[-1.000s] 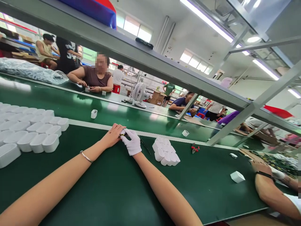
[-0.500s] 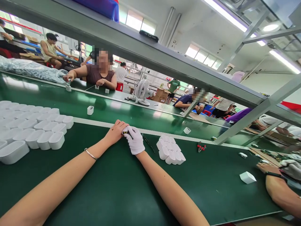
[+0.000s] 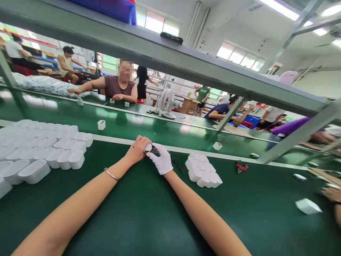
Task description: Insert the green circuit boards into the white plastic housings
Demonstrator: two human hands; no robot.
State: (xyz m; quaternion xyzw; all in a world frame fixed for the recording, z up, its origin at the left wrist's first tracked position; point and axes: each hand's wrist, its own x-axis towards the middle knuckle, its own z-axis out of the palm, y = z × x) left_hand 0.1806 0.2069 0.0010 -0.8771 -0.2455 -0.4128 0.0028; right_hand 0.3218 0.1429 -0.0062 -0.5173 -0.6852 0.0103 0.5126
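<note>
Both hands meet at the middle of the green bench. My left hand (image 3: 137, 150), bare with a bangle at the wrist, is closed round a small white plastic housing (image 3: 148, 146). My right hand (image 3: 162, 159), in a white glove, grips the other side of the same housing, fingers bent over its end. Something dark and yellow shows at its opening; the fingers hide most of it. Just right of the glove lies a thin dark tool (image 3: 178, 163). Beyond it stands a cluster of white housings (image 3: 203, 170).
A large block of white housings (image 3: 42, 149) covers the bench's left side. Red-handled pliers (image 3: 241, 167) and a lone white housing (image 3: 308, 206) lie right. Single housings stand on the far green strip. A grey beam (image 3: 170, 53) crosses overhead; co-workers sit opposite and a co-worker's hand (image 3: 331, 195) shows right.
The view has swung left, so bench things appear farther right. Both hands stay on the housing. The co-worker opposite has moved an outstretched hand off a small white piece towards the plastic bag.
</note>
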